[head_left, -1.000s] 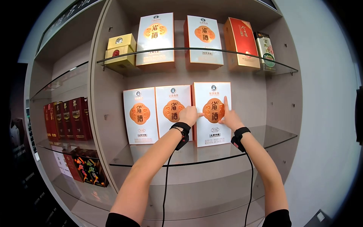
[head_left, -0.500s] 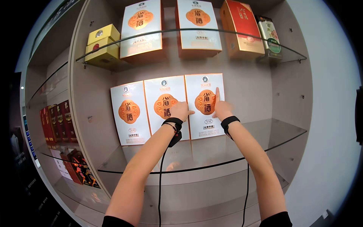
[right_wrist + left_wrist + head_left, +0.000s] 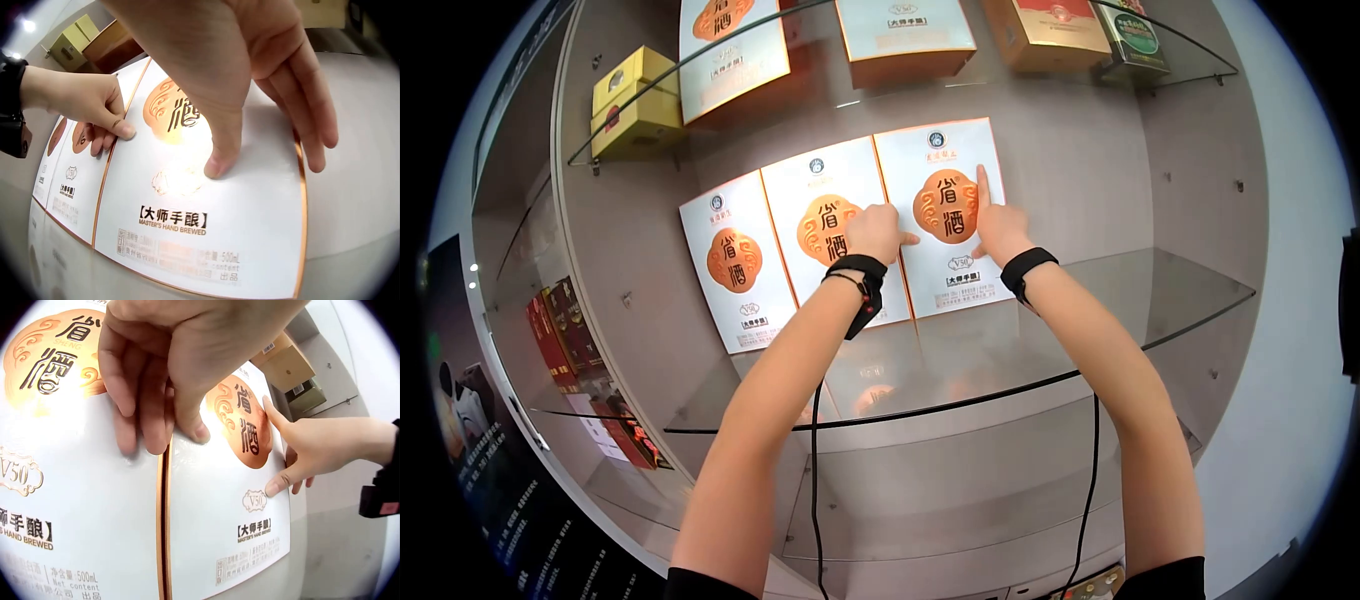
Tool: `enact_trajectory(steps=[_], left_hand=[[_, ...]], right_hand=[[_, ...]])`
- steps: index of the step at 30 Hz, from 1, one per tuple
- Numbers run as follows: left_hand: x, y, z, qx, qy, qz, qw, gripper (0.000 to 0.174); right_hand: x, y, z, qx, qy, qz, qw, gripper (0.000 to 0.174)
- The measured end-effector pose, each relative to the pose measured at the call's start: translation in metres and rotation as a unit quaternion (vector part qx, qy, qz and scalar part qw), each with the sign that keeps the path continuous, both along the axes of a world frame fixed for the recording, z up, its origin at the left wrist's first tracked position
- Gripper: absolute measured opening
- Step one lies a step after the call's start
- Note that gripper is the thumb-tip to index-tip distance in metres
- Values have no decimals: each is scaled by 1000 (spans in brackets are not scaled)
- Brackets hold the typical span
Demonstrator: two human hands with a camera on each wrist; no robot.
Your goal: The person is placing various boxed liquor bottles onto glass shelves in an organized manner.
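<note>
Three white boxes with orange emblems stand side by side: the left box (image 3: 725, 222), the middle box (image 3: 800, 180) and the right box (image 3: 905, 160). My left hand (image 3: 874, 235) lies at the seam between the middle and right boxes; in the left wrist view its bent fingers touch the middle box (image 3: 106, 500) and its thumb rests on the right box (image 3: 212, 481). On the right box's front lie the thumb and straight index finger of my right hand (image 3: 1003, 230). The other fingers of that hand extend past the box's right edge in the right wrist view.
The boxes stand on a glass shelf (image 3: 960, 370) with a dark front edge. An upper shelf holds white boxes (image 3: 905, 45), yellow boxes (image 3: 635, 105), a red and gold box (image 3: 1050, 35) and a green one (image 3: 1135, 45). Black cables hang below both wrists.
The right box has shifted left against the middle box, and its visible left side has disappeared. Both hands stay at it. The head view has tilted down, with the upper shelf higher in frame.
</note>
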State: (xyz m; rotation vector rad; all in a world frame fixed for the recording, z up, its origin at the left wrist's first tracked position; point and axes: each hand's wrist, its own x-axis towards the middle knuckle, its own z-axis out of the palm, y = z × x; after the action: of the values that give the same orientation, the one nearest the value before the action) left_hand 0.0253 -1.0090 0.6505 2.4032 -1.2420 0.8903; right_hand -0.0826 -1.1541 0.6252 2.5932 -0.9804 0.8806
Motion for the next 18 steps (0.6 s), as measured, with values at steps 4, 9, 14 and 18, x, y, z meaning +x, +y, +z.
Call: enact_trajectory(steps=[4,9,14,18], left_hand=[[-1,-5,-8,-30,-75,37,996,40],[3,-7,-20,-109,-125,35,986,45],[12,-8,-21,-58,-38,43,997,49],[4,-4,-27,16,48,-15,999,53]], right_hand=[[-13,-10,2,-20,-12,61,998,126],[-42,-10,10,38,-65,269,960,87],[-139,70,-10,-73,-90,326,938,61],[-219,124,-50,-112,-76,318,938,48]])
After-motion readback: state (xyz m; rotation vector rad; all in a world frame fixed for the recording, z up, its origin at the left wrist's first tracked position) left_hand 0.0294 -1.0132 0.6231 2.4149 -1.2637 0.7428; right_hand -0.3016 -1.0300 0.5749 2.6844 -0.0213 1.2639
